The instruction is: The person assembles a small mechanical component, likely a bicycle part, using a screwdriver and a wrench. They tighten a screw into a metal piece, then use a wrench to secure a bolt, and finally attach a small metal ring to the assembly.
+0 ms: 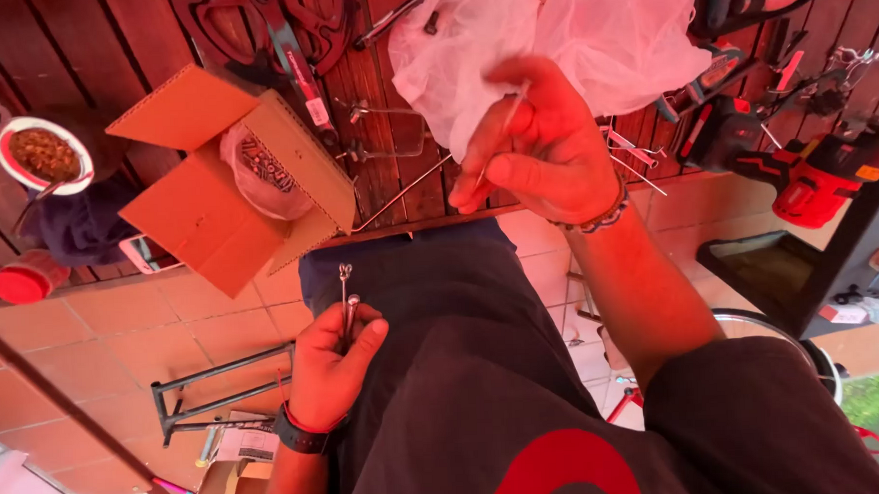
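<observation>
Pinched between thumb and forefinger, a thin metal spoke point(513, 106) stands in the right hand point(543, 151), raised in front of a crumpled white plastic bag point(559, 38) on the dark wooden bench point(111, 44). Lower down, the left hand point(329, 368) is closed around a small bunch of spokes point(347, 294), their ends sticking up past the thumb, over the person's dark shirt. An open cardboard box point(223, 177) lies on the bench to the left. Doing this well seems to call for a light fingertip pinch near the spoke's end, and a firm, level hold on the bunch so none slip.
</observation>
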